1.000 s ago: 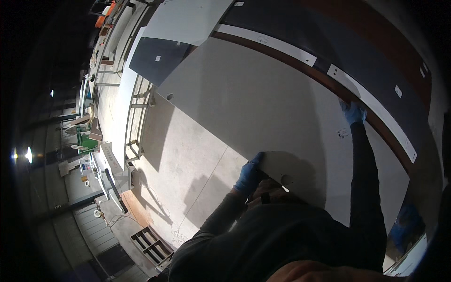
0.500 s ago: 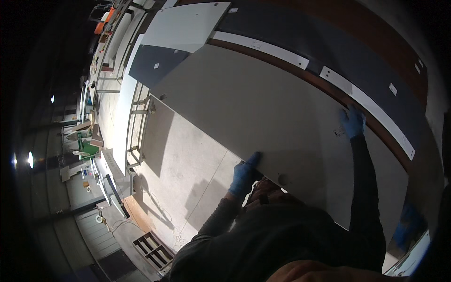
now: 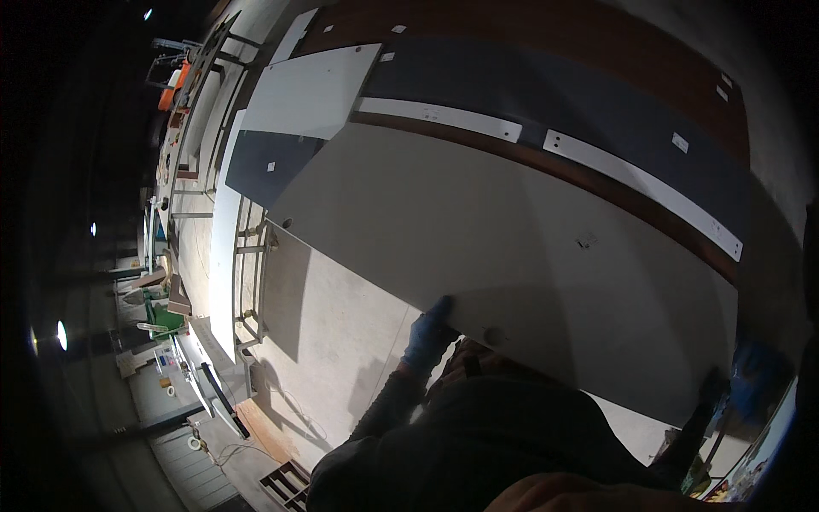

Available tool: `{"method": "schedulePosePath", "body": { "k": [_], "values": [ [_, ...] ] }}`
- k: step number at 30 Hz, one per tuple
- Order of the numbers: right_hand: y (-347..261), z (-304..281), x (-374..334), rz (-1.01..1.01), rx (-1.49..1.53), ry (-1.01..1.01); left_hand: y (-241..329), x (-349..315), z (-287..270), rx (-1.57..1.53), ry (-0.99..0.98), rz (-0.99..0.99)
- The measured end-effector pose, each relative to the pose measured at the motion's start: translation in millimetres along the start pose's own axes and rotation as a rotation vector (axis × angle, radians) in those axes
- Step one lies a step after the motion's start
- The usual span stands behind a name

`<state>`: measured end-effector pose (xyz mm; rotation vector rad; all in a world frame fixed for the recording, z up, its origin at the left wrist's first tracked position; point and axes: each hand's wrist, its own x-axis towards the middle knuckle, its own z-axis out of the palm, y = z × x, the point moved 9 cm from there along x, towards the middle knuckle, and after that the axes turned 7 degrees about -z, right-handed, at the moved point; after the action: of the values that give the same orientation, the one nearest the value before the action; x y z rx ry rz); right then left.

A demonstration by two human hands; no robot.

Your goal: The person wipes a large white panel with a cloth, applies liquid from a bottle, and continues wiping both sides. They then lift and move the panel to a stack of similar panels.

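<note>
In the head camera's view, a large grey panel [image 3: 461, 230] lay flat in front of me, filling the middle. A small label [image 3: 586, 242] sat on its face, right of the middle, its print too dim and small to read. More small white labels dotted the boards beyond: one on a dark grey board [image 3: 597, 119], near its right end, others on the reddish-brown board [image 3: 512, 21] at the top. A dark offcut [image 3: 273, 158] at the panel's left end bore another. Faint print marked two white strips [image 3: 644, 188] lying along the panel's far side; I could not make it out.

The panel's long axis ran slantwise, from upper left down to lower right, with one short end toward each side. Two round holes sat close to its near long edge, one at the left corner, one in front of my body.

My left hand [image 3: 429, 334], in a blue glove, grasped that near edge, left of the nearer hole. My right hand [image 3: 713, 391] was in deep shadow at the lower right corner; I cannot tell whether it gripped the panel.
</note>
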<state>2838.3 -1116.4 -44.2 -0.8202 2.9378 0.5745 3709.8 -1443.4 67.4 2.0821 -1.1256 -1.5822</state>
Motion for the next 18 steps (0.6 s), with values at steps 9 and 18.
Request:
{"method": "schedulePosePath", "body": {
  "k": [9, 18],
  "values": [
    [101.4, 23.1, -33.7, 0.2, 0.095, -0.273, -20.2, -1.0, 4.0, 0.033, 0.022, -0.03],
    [-10.6, -65.8, -67.4, 0.03, 0.219, 0.236, -61.8, 22.6, 17.7, -0.086, -0.151, -0.18]
  ]
}}
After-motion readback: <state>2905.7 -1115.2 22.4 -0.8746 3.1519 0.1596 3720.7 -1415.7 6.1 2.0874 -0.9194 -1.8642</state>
